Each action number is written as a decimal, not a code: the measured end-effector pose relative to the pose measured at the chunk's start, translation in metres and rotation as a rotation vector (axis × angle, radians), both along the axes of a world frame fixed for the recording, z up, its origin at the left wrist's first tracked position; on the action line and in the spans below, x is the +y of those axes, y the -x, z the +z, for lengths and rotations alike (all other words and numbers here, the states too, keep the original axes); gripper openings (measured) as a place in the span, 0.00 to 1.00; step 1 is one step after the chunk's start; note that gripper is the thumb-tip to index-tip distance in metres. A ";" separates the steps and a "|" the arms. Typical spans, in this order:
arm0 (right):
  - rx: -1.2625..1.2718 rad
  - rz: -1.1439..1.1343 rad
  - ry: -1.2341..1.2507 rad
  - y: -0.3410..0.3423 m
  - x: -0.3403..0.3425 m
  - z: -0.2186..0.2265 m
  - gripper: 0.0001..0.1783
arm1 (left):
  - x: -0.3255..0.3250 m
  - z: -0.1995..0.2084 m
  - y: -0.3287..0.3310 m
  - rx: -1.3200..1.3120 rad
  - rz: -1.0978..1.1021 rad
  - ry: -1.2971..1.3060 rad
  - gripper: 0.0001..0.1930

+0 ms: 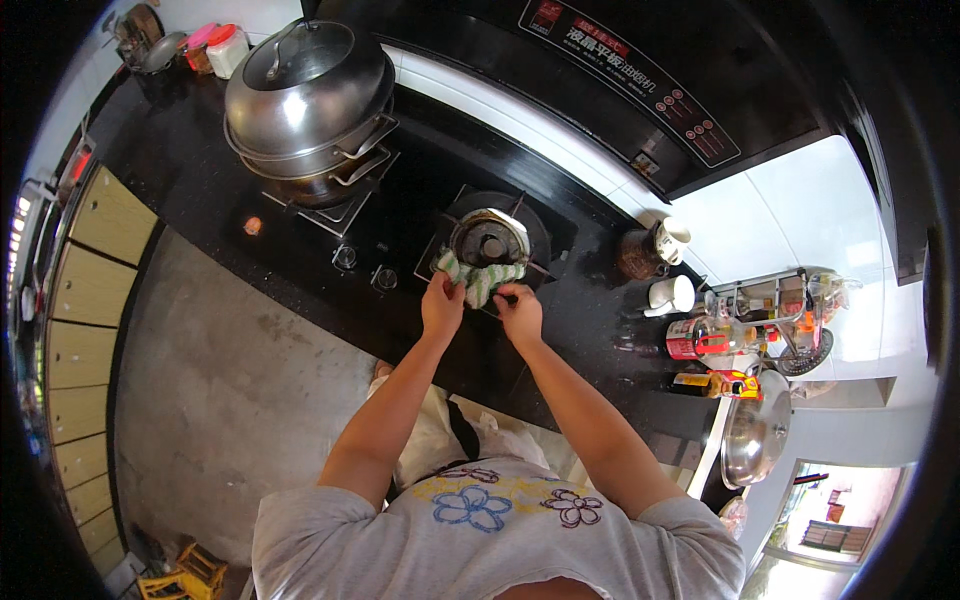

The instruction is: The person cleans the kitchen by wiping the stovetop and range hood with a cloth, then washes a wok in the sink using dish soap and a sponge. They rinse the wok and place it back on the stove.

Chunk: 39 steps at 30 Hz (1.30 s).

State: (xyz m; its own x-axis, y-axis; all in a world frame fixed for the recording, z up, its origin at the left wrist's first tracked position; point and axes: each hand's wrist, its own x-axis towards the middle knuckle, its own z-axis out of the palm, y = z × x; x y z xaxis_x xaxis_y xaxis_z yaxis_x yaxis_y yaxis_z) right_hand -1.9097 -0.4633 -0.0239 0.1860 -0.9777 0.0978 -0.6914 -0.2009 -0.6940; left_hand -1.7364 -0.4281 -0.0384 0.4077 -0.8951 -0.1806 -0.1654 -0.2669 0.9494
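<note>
A green-and-white striped cloth (478, 279) lies bunched over the near edge of the right gas burner (491, 240), which has a metal ring and a dark pan support around it. My left hand (443, 308) pinches the left part of this cloth. Just to the right, my right hand (520, 314) has its fingers closed at the cloth's lower right edge, beside the pan support. Whether those fingertips hold the cloth or a piece of the stove is hidden. Two control knobs (364, 268) sit on the stove's glass, left of my left hand.
A big steel steamer pot (308, 100) with a domed lid covers the left burner. Along the right stand a brown jar (640, 254), a white mug (671, 295), several bottles (698, 338) and a steel wok lid (756, 430). A black range hood (640, 90) hangs above the counter.
</note>
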 end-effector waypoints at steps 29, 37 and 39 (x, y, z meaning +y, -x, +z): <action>0.364 -0.202 0.966 0.039 -0.179 0.268 0.23 | -0.275 0.289 0.067 -0.070 0.016 1.204 0.19; 0.506 -0.287 0.927 0.073 -0.233 0.269 0.19 | -0.293 0.277 0.095 -0.033 0.259 0.995 0.23; 0.225 -0.218 0.731 0.079 -0.243 0.270 0.19 | -0.293 0.276 0.092 0.049 0.165 1.079 0.22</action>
